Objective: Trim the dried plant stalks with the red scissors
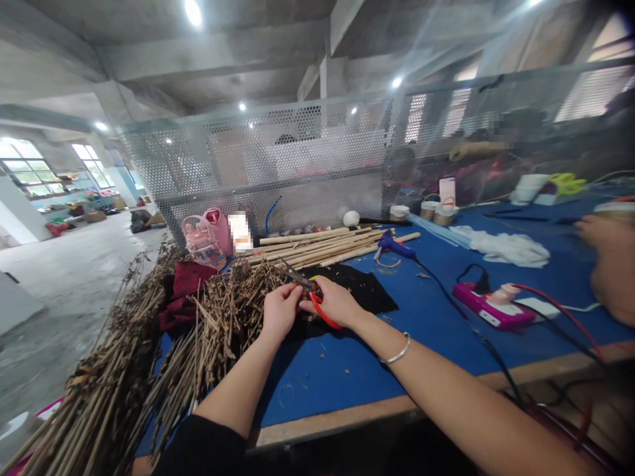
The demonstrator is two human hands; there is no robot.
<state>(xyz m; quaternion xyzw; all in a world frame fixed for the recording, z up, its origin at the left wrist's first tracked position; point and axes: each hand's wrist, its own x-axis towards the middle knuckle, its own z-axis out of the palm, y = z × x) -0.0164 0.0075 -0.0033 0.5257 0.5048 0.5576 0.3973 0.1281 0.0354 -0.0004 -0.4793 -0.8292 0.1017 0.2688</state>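
On our blue table (307, 396), beside heaped dried stalks (221, 317) and over a black cloth (370, 291), our right hand (338, 301) grips the scissors (303, 280), while our left hand (281, 308) has its fingers pinched together, on what we cannot tell. To work well, we should keep those fingertips clear of the blades and close them slowly.

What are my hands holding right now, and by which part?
Your right hand holds the scissors by their red handles. Your left hand is right beside the blades; whether it holds anything cannot be told.
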